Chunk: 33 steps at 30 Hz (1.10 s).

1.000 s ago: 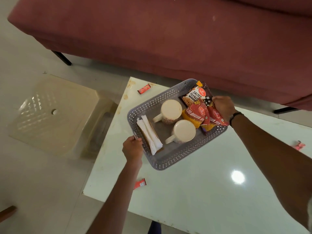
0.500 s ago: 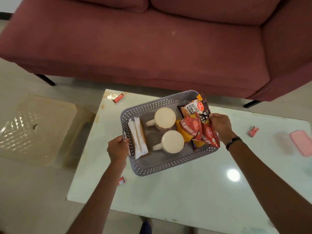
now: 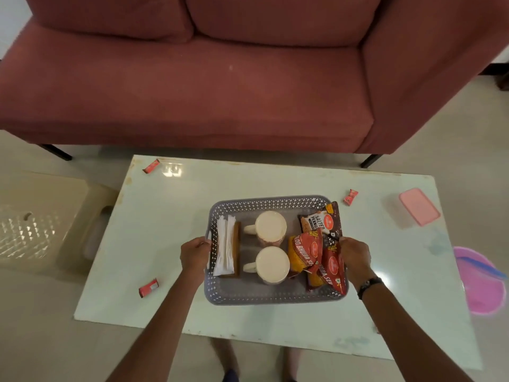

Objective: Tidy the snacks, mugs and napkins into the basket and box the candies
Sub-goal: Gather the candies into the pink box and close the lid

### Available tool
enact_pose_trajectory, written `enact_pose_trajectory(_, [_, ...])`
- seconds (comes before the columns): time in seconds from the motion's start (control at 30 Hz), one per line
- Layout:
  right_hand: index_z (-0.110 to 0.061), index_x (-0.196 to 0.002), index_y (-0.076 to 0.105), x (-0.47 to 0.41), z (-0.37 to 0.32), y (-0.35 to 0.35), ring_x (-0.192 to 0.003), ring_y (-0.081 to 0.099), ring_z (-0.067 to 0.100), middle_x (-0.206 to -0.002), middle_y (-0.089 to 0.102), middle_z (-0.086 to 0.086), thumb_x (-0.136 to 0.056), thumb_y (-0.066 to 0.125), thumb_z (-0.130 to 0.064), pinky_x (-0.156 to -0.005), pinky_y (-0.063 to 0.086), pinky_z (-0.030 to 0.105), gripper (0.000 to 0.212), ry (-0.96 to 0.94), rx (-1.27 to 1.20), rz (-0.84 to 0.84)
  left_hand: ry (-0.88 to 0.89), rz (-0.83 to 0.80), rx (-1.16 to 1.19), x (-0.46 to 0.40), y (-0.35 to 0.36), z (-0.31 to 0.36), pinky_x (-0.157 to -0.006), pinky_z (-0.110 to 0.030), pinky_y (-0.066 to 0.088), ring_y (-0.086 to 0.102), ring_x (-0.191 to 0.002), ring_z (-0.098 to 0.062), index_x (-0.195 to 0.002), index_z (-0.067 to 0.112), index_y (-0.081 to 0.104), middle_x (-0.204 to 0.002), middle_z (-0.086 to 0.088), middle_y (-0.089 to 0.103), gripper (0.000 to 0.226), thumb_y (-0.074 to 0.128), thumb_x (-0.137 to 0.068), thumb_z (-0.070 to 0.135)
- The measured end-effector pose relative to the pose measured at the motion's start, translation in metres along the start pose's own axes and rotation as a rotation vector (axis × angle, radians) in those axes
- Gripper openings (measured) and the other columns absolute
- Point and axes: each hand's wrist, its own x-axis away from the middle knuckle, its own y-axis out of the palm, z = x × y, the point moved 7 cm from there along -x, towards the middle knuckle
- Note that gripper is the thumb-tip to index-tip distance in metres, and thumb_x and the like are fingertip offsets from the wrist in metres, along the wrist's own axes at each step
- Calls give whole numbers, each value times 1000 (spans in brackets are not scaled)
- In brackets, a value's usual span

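Note:
A grey perforated basket (image 3: 270,203) sits square over the middle of the pale table (image 3: 170,205). Inside it are a stack of white napkins (image 3: 225,249) on the left, two cream mugs (image 3: 270,227) (image 3: 272,263) in the middle and red and brown snack packets (image 3: 319,244) on the right. My left hand (image 3: 195,255) grips the basket's left handle. My right hand (image 3: 355,256) grips its right rim beside the packets. Three red wrapped candies lie loose on the table: far left (image 3: 151,166), near left (image 3: 148,287) and right of the basket (image 3: 350,197). A pink box (image 3: 419,206) lies at the table's right.
A dark red sofa (image 3: 192,86) stands behind the table. A cream plastic stool (image 3: 35,224) is on the floor to the left. A round pink lid or plate (image 3: 480,288) lies at the table's right edge. My feet show below the near edge.
The basket, held in both hands, has swung from a tilted angle to square and come toward the table's middle. The view has shifted right, bringing the pink box and round pink item into sight.

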Motion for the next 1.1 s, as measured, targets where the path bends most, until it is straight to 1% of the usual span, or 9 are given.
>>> enact_pose_trajectory(0.13, [-19,-58,57,-6,23,-3,-61,60,23,-65,62,5,-93,46,-21,-57,42,26,36,36,-28,-7,16,8,-48,-2,15,-8,-79,-37,48,55,-79,-26,-64,14,62,-72,-9,60,21,59,-83,5])
enact_pose_trajectory(0.23, [-15,-67,63,-13,36,3,-68,63,26,-73,66,8,-95,46,-21,-65,50,31,33,42,-46,-26,39,10,-92,-11,21,-9,-78,-37,47,55,-78,-26,-76,9,69,-75,-11,61,13,59,-84,6])
enact_pose_trajectory(0.3, [-11,-82,69,-16,42,10,-76,66,29,-82,69,11,-95,46,-22,-74,53,36,28,33,-64,-35,60,14,-109,-19,23,-10,-76,-34,44,53,-76,-24,-67,14,65,-77,-13,60,19,59,-84,7])
enact_pose_trajectory(0.37, [-12,-85,69,-18,47,17,-76,66,28,-84,70,11,-95,46,-21,-72,51,34,27,32,-86,-38,75,28,-127,-28,22,-10,-76,-33,44,52,-77,-23,-56,21,56,-79,-13,59,31,59,-84,8])
enact_pose_trajectory(0.4, [-12,-84,70,-18,48,21,-74,65,27,-83,70,10,-95,47,-21,-71,50,33,27,34,-93,-41,78,31,-131,-31,21,-9,-77,-36,47,53,-77,-23,-58,20,58,-80,-14,60,28,60,-84,8])
enact_pose_trajectory(0.47, [-14,-80,69,-19,49,27,-74,65,27,-82,69,10,-95,47,-21,-71,50,33,28,44,-103,-43,79,40,-141,-37,18,-6,-85,-42,51,57,-81,-26,-79,8,71,-86,-18,65,12,60,-84,7])
enact_pose_trajectory(0.53, [-12,-83,70,-20,48,34,-77,66,28,-84,70,11,-95,47,-22,-72,50,34,28,56,-105,-47,75,45,-153,-44,16,-4,-87,-42,51,62,-88,-33,-98,3,71,-96,-21,69,18,60,-84,6])
enact_pose_trajectory(0.9, [-11,-96,71,-32,39,50,-77,66,27,-90,71,12,-96,46,-25,-74,50,32,28,66,-131,5,46,41,-167,-72,13,2,-92,-41,52,64,-101,-32,-107,7,69,-108,-17,70,25,63,-83,8])
enact_pose_trajectory(1.1, [-11,-105,70,-34,40,49,-81,67,28,-98,73,14,-97,44,-27,-78,53,35,31,48,-118,32,38,35,-145,-79,10,-2,-90,-41,54,65,-83,-26,-104,8,71,-99,-15,73,25,69,-80,8])
